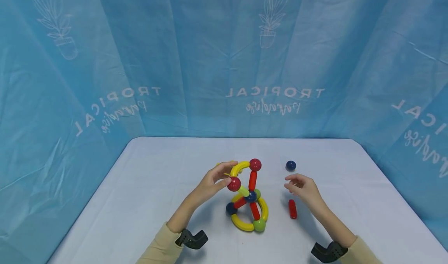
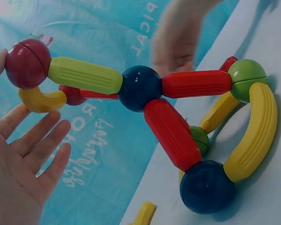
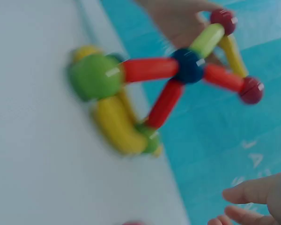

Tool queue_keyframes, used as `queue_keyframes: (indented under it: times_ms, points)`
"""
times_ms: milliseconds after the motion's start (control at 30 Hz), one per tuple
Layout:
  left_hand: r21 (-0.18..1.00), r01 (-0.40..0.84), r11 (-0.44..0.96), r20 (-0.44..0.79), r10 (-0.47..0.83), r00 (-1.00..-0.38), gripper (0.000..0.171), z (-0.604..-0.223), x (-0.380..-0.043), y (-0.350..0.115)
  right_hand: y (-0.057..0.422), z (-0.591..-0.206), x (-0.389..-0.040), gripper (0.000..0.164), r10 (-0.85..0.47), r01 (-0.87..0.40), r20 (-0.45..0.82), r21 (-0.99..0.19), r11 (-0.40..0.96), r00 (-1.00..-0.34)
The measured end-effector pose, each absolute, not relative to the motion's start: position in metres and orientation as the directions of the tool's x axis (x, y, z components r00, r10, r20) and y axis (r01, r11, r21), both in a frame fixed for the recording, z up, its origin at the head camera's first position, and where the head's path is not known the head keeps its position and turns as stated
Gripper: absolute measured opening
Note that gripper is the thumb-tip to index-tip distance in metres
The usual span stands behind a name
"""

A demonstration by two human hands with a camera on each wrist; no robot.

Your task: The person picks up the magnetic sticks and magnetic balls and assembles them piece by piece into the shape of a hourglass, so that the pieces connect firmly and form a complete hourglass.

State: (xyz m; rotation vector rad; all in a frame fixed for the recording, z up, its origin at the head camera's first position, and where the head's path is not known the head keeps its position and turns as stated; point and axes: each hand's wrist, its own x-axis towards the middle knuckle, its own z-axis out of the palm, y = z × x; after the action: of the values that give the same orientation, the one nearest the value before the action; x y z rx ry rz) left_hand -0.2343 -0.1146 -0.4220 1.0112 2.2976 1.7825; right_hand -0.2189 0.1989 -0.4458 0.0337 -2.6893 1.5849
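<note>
A toy structure of magnetic sticks and balls stands on the white table. Its base has yellow curved sticks [image 1: 243,225], a green ball [image 1: 259,225] and a dark blue ball [image 1: 231,208]. Red sticks [image 1: 255,211] rise to a central blue ball [image 2: 141,88]. From there a light green stick [image 2: 85,75] and a red stick [image 1: 252,180] reach two red balls, joined by a yellow curved stick [image 1: 239,167]. My left hand [image 1: 214,179] pinches the left red ball [image 1: 234,184] and that curved stick. My right hand [image 1: 305,189] hovers with loosely bent fingers, holding nothing.
A loose dark blue ball [image 1: 291,165] lies beyond the right hand, and a loose red stick [image 1: 292,209] lies nearer, to its left. Behind the structure, partly hidden, is a yellow piece [image 2: 145,214]. Blue printed cloth [image 1: 210,62] hangs beyond the table's far edge.
</note>
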Motion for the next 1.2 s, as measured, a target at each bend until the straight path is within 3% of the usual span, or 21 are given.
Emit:
queue_keyframes:
  times_ms: [267,567,700,900,1033,1200]
  points:
    - [0.872,0.482,0.088,0.376,0.511,-0.773,0.047,-0.421,-0.234,-0.117,0.206,-0.478,-0.197,0.037,0.033,0.076,-0.07,-0.819,0.569,-0.997]
    - [0.872,0.483,0.074,0.389,0.493,-0.778,0.048,-0.424,-0.233,-0.116,0.199,-0.483,-0.195,0.032,0.058,0.028,0.014,-0.754,0.656,-0.998]
    - [0.868,0.491,0.072,0.398,0.492,-0.775,0.048,-0.424,-0.233,-0.115,0.194,-0.475,-0.199,0.031,0.081,0.008,0.046,-0.825,0.566,-0.996]
    - [0.874,0.479,0.081,0.384,0.49,-0.783,0.048,-0.421,-0.233,-0.116,0.17,-0.449,-0.199,0.032,0.077,-0.006,0.028,-0.961,0.278,-0.997]
    - [0.879,0.469,0.08,0.375,0.49,-0.787,0.049,-0.42,-0.233,-0.116,0.151,-0.435,-0.193,0.03,0.054,-0.039,0.048,-0.988,0.147,-0.997]
    - [0.877,0.473,0.083,0.377,0.492,-0.785,0.049,-0.421,-0.233,-0.113,0.137,-0.43,-0.186,0.028,-0.018,-0.16,0.159,-0.983,0.088,-0.987]
